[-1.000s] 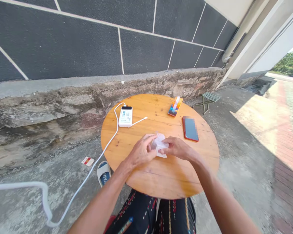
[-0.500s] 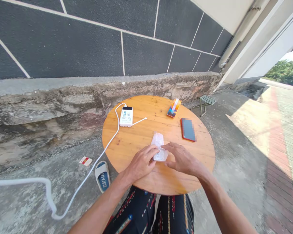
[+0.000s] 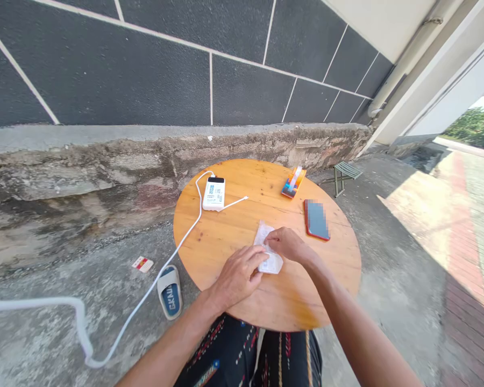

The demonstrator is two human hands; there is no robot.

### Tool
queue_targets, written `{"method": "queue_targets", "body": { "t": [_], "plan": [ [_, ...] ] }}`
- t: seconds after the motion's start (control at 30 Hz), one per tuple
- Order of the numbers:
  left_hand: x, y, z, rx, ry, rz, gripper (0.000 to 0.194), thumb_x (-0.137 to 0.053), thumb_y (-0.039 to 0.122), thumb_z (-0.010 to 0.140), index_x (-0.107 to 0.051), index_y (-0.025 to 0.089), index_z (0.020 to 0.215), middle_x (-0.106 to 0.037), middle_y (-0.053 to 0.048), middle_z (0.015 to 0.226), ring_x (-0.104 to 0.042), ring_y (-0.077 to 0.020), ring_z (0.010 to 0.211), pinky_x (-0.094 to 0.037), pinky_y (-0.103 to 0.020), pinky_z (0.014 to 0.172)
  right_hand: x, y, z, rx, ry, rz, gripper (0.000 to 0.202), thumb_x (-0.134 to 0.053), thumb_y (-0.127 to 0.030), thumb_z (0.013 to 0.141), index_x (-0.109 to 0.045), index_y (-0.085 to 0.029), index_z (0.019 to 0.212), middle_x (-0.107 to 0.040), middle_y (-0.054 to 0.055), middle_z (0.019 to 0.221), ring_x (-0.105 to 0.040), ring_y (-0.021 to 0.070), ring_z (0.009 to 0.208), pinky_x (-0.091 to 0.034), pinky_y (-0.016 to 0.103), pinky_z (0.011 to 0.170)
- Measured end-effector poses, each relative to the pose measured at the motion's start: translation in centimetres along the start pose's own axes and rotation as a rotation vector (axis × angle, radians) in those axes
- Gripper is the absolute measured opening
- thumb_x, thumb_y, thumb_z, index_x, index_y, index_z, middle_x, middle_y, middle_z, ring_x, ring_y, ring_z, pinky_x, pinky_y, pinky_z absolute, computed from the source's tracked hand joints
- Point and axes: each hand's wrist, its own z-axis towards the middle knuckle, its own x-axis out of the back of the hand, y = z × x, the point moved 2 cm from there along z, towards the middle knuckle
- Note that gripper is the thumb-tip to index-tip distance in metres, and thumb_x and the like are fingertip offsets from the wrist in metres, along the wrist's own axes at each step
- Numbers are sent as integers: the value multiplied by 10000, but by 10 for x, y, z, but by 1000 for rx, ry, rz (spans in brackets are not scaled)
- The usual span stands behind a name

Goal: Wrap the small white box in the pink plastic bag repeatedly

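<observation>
A small white item in clear plastic wrap (image 3: 271,264) lies on the round wooden table (image 3: 234,228) near its front middle. My left hand (image 3: 242,270) rests at the wrap's left side, fingers bent over its edge and the thumb lower down. On the upper right part of the wrap, my right hand (image 3: 285,243) is closed, fingertips pinched together on the plastic. What lies inside the wrap is too blurred to tell.
A white power bank (image 3: 214,194) with cables sits at the table's back left. A tape roll on a coloured box (image 3: 293,183) and a red-edged phone (image 3: 317,220) lie at right. A slipper (image 3: 170,293) and a folding stool (image 3: 348,171) stand on the ground.
My right hand has moved up and inward over the wrap, its fingers drawing together from a looser spread. My left hand stays at the wrap. The whole view has shifted slightly.
</observation>
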Motion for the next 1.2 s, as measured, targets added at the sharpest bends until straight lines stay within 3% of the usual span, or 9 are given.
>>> {"method": "queue_targets", "body": {
  "t": [0.17,0.43,0.67,0.93,1.07,1.2],
  "plan": [
    [0,-1,1,7,-30,52,410,-522,77,767,-556,225,1147,-576,-54,1233,-523,-230,1095,-430,-395,944,-4,11,0,31,-53,99,306,-465,-156,718,-745,-176,838,-695,6,733,-586,143,664,-411,232,607],
    [4,1,7,-11,-7,35,405,-533,64,739,-575,228,1107,-589,-52,1196,-484,-225,1146,-390,-399,994,-3,14,-1,153,-133,129,324,-440,-139,749,-734,-172,882,-696,-3,792,-583,142,704,-434,236,655],
    [6,-4,17,-39,-86,-10,402,-546,72,686,-562,210,1063,-588,-68,1157,-536,-221,1088,-419,-373,956,-5,20,-3,156,-125,158,301,-434,-170,775,-721,-165,868,-683,2,774,-570,141,696,-430,239,650],
    [13,-11,37,73,-191,-78,369,-562,130,647,-558,204,1008,-590,-42,1019,-579,-181,844,-453,-283,741,3,18,-2,128,-147,191,301,-432,-161,765,-717,-181,860,-683,-5,809,-577,149,732,-437,249,673],
    [14,-14,42,154,-188,-135,353,-575,128,632,-576,190,980,-589,-30,961,-555,-157,781,-436,-256,689,9,16,-10,112,-37,200,297,-427,-174,815,-691,-175,951,-693,32,923,-606,178,841,-453,292,768],
    [14,-17,48,238,-209,-217,321,-592,159,655,-607,185,974,-589,0,875,-531,-121,695,-415,-226,635,13,8,-39,184,158,198,285,-409,-224,884,-646,-184,1038,-658,74,1063,-600,197,955,-459,322,822]
  ]
}}
